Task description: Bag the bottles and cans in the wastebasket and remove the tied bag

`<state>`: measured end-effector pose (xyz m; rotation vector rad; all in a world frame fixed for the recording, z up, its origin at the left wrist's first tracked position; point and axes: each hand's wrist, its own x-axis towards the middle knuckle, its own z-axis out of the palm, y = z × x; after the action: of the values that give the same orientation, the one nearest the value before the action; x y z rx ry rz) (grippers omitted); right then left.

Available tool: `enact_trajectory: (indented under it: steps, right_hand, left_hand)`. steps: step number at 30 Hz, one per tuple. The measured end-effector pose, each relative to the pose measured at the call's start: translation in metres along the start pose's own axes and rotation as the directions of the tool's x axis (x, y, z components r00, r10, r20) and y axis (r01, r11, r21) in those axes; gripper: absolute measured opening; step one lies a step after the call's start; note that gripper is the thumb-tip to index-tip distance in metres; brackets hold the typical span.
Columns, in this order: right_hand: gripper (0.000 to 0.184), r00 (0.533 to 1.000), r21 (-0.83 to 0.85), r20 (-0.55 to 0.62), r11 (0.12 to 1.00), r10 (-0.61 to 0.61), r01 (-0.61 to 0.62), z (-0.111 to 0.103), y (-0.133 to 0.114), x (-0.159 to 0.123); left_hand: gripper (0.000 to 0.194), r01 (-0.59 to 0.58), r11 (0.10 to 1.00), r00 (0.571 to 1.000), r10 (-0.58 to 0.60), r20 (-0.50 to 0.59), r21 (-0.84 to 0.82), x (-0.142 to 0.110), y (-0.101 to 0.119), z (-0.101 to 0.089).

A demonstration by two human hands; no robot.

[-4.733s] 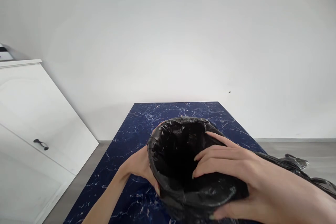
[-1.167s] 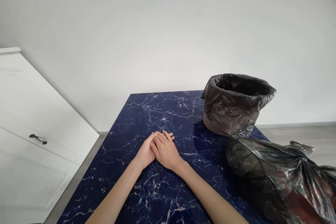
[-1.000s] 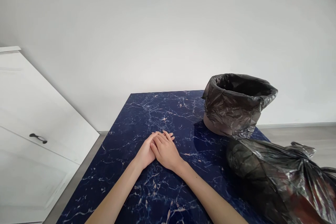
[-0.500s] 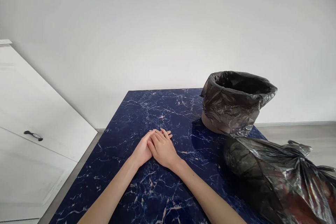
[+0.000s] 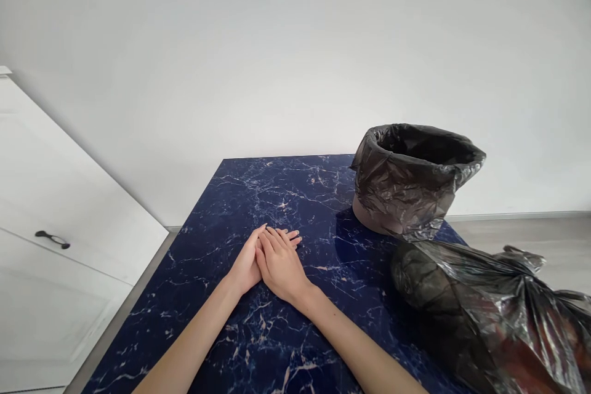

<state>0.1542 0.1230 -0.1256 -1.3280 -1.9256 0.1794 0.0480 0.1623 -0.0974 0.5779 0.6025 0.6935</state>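
Note:
My right hand (image 5: 282,266) lies flat across my left hand (image 5: 244,266), palm down, over the dark blue marbled table (image 5: 258,345). The right fingers are stretched out side by side and rest on the left palm. Beneath them, the left hand's fingers reach out to the right with their tips showing. Most of the left palm is covered, and no object shows in either hand. To the right stands a small bin (image 5: 369,214) lined with a black plastic bag (image 5: 406,188), its mouth facing up.
A knotted dark plastic bag (image 5: 471,314) with reddish things inside lies at the right, in front of the bin. On the left is a white cabinet (image 5: 83,209) with a dark handle (image 5: 52,239). A white wall (image 5: 277,61) rises behind the table.
The fingers of both hands have straightened a little, and the left thumb has lifted beside the right hand. The view has shifted slightly; bin and bags stay put.

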Motion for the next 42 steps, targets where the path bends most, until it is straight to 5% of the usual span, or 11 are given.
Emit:
enact_trajectory:
  steps: [8,42]
  right_hand:
    - [0.047,0.993,0.125,-0.002,0.985,-0.116,0.116,-0.005,-0.005,0.003]
    - [0.028,0.997,0.182,-0.019,0.980,-0.071,0.074,-0.004,-0.003,0.004]
  left_hand:
    - [0.062,-0.040,0.999,0.999,0.040,-0.021,-0.006,0.002,-0.006,-0.001]
    - [0.044,-0.043,0.998,0.995,0.048,-0.090,0.052,-0.004,-0.002,0.012]
